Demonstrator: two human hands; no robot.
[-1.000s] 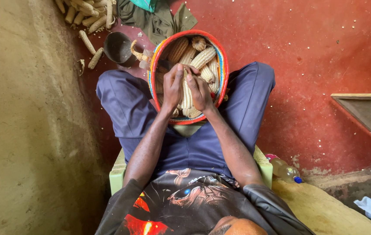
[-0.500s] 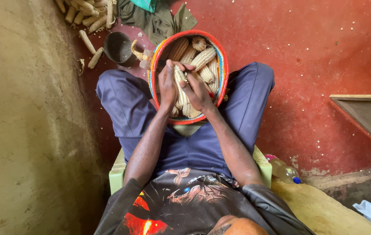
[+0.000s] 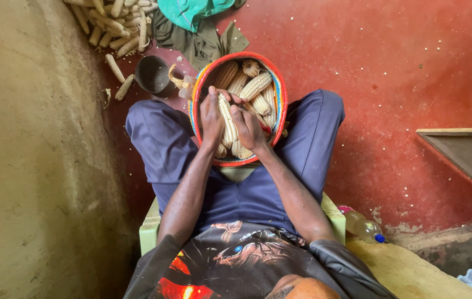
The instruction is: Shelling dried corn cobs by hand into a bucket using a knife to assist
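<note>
Head camera is looking down on a seated person whose two hands are gripping one corn cob [image 3: 226, 119] over a round woven basket [image 3: 278, 83] resting between the knees. The left hand [image 3: 211, 117] is wrapping its fingers around the cob's left side, and the right hand [image 3: 249, 127] is clamping it from the right, thumb pressing against the kernels (both hands curled tight on the cob, not spread). The cob is standing roughly upright inside the basket, its upper end poking out above the fingers. More dried cobs [image 3: 255, 86] are lying in the basket behind and beside it. On the red floor [image 3: 402, 83] just left of the basket a dark metal cup [image 3: 153, 75] is standing, with a heap of bare cobs [image 3: 111, 22] beyond it. A green cloth [image 3: 192, 10] is lying near the top edge, and a plastic bottle [image 3: 362, 226] is lying beside the pale green seat [image 3: 148, 232].
</note>
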